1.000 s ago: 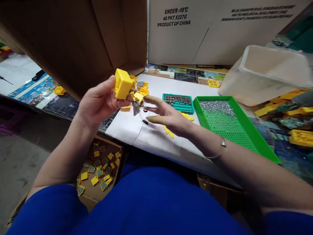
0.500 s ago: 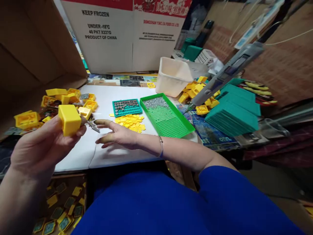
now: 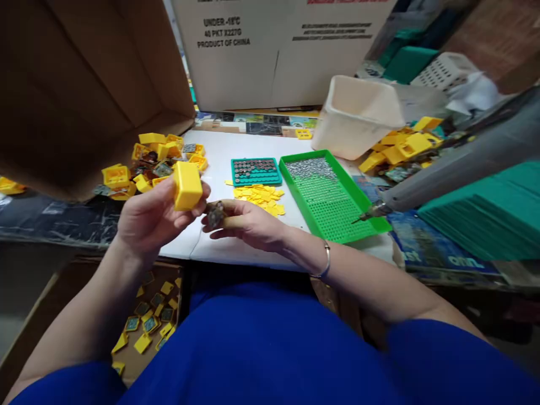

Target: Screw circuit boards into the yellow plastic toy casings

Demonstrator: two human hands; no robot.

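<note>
My left hand [image 3: 145,219] is closed around a yellow plastic case [image 3: 188,185], held above the white work surface with its smooth outer side towards me. Close beside it, my right hand [image 3: 261,228] pinches a small grey-brown part [image 3: 216,215] between thumb and fingers; its exact kind is unclear. Beyond the hands lies a pile of flat yellow plastic pieces [image 3: 259,196]. Just behind that is a teal tray [image 3: 264,179] partly filled with round button cells. A green tray [image 3: 350,228] with rows of holes holds many small silvery screws.
More yellow cases [image 3: 116,176] lie heaped at left before an open cardboard box [image 3: 113,101]. An electric screwdriver [image 3: 405,197] hangs at right over the green tray. A white bin [image 3: 358,121] stands behind. Below left, a carton [image 3: 135,360] holds yellow cases.
The view has turned left, so things appear farther right. My right hand, open before, has closed on the small part that was dangling by the left hand. The left hand keeps the yellow case.
</note>
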